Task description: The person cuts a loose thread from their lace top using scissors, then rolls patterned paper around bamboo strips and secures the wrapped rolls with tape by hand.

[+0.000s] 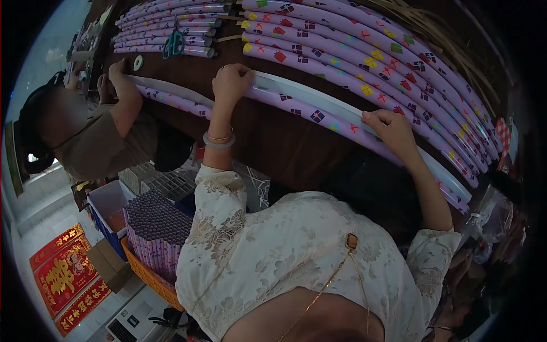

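Note:
In front of me lies a long purple roll of gift wrapping paper printed with small presents, its white inner side showing along the far edge. My left hand is closed in a pinch at that edge, near the roll's left end. Farther right, my right hand pinches the same white edge between thumb and fingers. Just beyond both hands, several finished-looking rolls lie side by side on the dark brown table.
On the left a co-worker handles another purple sheet. Teal-handled scissors lie on more rolls, near a tape roll. An orange crate of upright rolls stands below left. Clear plastic bags are at right.

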